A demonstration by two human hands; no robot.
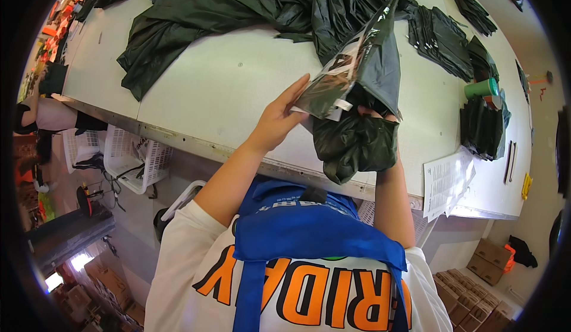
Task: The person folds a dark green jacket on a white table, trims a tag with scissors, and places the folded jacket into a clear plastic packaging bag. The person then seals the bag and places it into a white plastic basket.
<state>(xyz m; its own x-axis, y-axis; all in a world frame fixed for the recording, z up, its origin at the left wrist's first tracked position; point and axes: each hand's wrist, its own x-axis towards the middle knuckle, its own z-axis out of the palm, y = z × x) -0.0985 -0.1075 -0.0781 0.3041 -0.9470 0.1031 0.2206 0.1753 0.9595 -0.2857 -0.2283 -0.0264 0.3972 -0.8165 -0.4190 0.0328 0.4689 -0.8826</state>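
Observation:
In front of me at the table's near edge is a plastic packaging bag (333,82) with a printed picture side, its mouth facing me. My left hand (278,117) grips the bag's left edge near the mouth, thumb below and fingers above. A crumpled bundle of dark green, shiny fabric (355,148) sits at the mouth, partly inside and partly hanging out toward me. My right hand (380,115) holds this bundle at the bag's right side; most of its fingers are hidden by fabric and bag.
A big heap of dark fabric (238,5) covers the far side of the white table (208,88). To the right lie flat stacks of dark bags (441,42), a green roll (480,88) and printed sheets (447,180). White baskets (140,156) stand below left, near another person (55,115).

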